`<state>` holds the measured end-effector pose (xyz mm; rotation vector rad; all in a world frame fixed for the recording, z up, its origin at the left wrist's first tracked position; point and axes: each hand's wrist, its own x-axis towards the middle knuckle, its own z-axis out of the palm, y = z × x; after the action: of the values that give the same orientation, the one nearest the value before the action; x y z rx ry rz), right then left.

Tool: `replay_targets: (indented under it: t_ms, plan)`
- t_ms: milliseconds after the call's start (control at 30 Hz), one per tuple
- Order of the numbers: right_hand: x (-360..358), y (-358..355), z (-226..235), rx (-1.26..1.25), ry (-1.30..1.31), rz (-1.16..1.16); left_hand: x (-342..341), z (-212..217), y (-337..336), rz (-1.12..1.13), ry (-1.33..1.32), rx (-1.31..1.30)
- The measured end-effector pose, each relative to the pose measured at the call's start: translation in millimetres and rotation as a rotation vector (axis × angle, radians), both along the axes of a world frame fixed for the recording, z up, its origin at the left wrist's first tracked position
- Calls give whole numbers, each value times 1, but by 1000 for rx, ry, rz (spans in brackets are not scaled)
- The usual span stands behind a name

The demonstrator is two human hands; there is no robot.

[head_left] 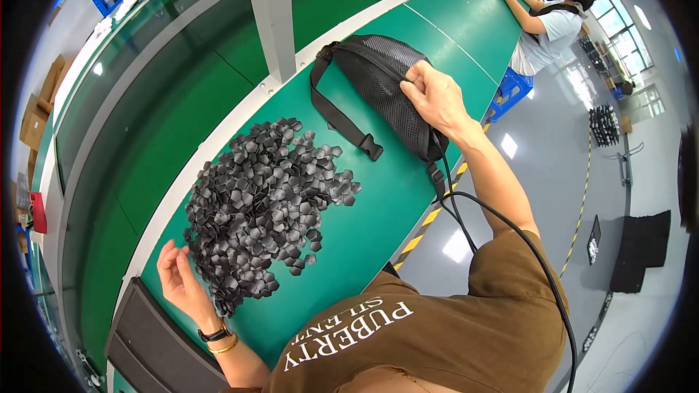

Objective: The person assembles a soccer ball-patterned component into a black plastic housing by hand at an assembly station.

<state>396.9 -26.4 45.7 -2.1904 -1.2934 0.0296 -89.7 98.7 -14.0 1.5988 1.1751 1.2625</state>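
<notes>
A black mesh waist bag (382,76) lies on the green worktable (342,244), its strap and buckle trailing to the left. My right hand (435,94) is on top of the bag, thumb and fingers pinched along its zipper edge; the zipper pull itself is hidden. Left of the bag spreads a big heap of small black pentagon-shaped pieces (255,204). At the near left edge of that heap is my left hand (178,276), its fingers loosely bent, thumb apart, and nothing visible in it. A black cable (510,222) runs from the bag's near end past my right arm.
A dark grey tray (156,346) sits at the near left, beside my left forearm. A pale metal post (269,22) rises from the table's far edge. At the far right a co-worker (557,25) works at the same table, close to a blue stool (512,94).
</notes>
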Motion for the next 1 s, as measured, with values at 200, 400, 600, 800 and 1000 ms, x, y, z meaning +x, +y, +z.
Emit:
replay_targets:
  t_ms: [200,400,600,800,1000]
  plan:
    - [-2,-1,3,17,-50,4,-1,-1,-2,5,5,-7]
    - [0,-3,-3,71,-126,47,1,-2,-5,10,15,-16]
    - [2,-3,0,48,-5,19,4,0,-5,-7,29,-2]
    - [10,-6,-6,97,22,9,2,-5,-4,-18,40,-39]
    - [13,-8,-3,123,0,26,5,-3,-5,-28,45,-46]
